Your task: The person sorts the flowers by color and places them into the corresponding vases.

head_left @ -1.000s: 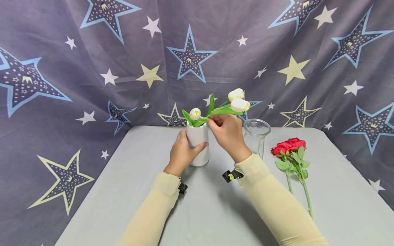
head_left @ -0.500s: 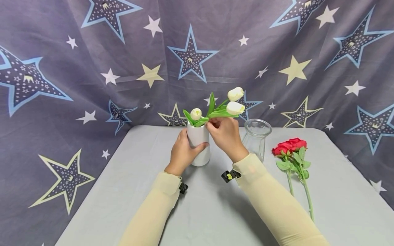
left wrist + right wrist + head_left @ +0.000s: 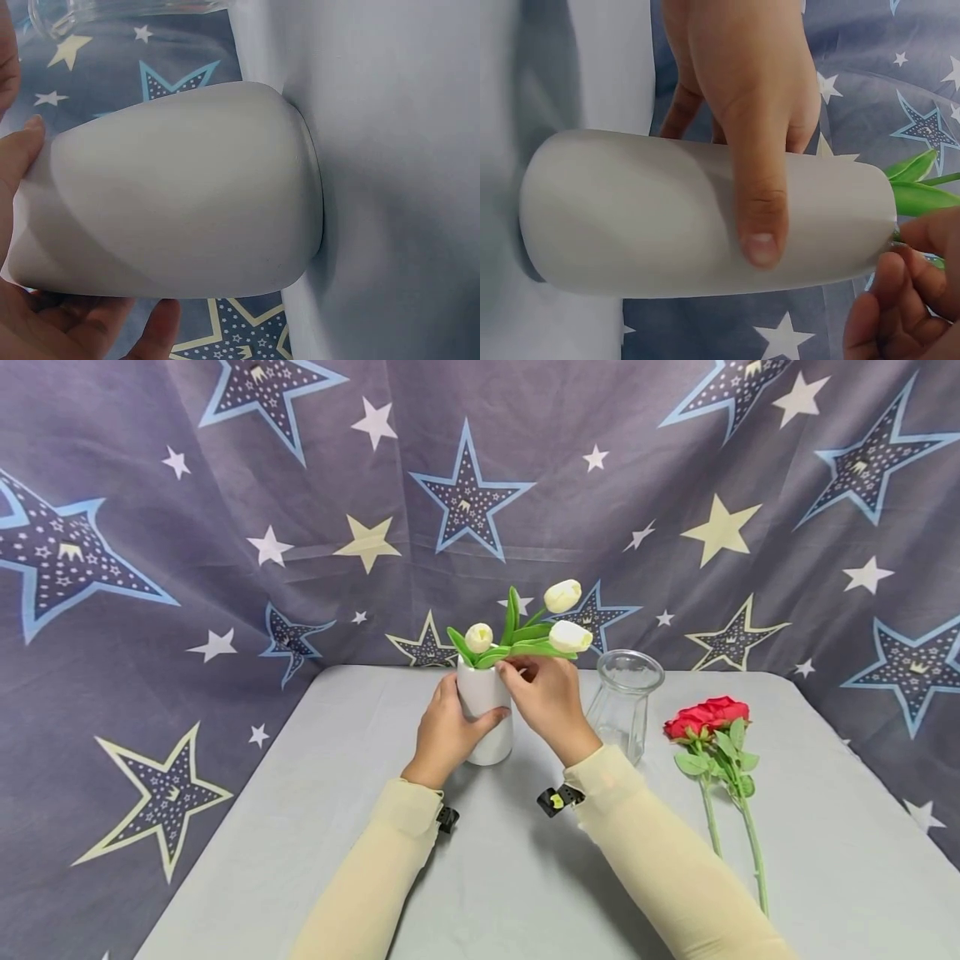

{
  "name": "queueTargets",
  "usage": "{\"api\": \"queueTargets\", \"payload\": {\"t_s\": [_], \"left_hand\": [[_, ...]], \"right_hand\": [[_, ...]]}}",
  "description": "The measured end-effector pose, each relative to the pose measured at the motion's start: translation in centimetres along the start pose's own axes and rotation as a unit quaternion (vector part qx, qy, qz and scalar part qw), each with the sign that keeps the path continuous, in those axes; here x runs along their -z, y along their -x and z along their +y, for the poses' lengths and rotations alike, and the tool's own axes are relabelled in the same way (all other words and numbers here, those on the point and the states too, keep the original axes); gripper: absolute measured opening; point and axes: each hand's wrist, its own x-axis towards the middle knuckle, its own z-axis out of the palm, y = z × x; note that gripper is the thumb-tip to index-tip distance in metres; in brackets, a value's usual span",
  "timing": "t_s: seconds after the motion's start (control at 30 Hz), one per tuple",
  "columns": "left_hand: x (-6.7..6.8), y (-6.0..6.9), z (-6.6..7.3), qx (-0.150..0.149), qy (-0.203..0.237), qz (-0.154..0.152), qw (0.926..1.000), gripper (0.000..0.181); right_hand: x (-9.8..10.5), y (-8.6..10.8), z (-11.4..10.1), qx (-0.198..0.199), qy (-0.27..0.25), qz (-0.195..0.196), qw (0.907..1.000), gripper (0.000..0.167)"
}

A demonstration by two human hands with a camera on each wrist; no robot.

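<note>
At the rim (image 3: pixel 892 208) of the upright vase (image 3: pixel 482 691), held by the left hand (image 3: pixel 447 731), a stem (image 3: pixel 898 236) is pinched by the right hand (image 3: pixel 551 697), tulips (image 3: pixel 570 637) slanted rightward.

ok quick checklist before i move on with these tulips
1. White vase upright on the table: ok
2. Left hand gripping the white vase: ok
3. Right hand pinching at the white vase's mouth: ok
4. Tulips all upright: not ok, two lean right
5. Tulips fully seated: cannot tell, the vase hides the ends
6. Roses clear of both hands: ok
</note>
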Motion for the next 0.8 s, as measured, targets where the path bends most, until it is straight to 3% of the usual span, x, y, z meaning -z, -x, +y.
{"api": "queueTargets", "payload": {"t_s": [0.17,0.47,0.8], "left_hand": [[-0.09,0.01,-0.01,-0.001,0.000,0.001,1.0000,0.093],[-0.06,0.02,-0.09,0.000,0.001,-0.005,1.0000,0.093],[-0.08,-0.01,-0.16,0.000,-0.001,-0.001,1.0000,0.094]], "right_hand": [[-0.06,0.22,0.03,0.006,-0.017,0.023,0.9996,0.010],[-0.40,0.17,0.19,0.029,-0.013,0.013,0.9994,0.009],[-0.52,0.65,0.62,0.026,-0.058,0.015,0.9979,0.008]]}}
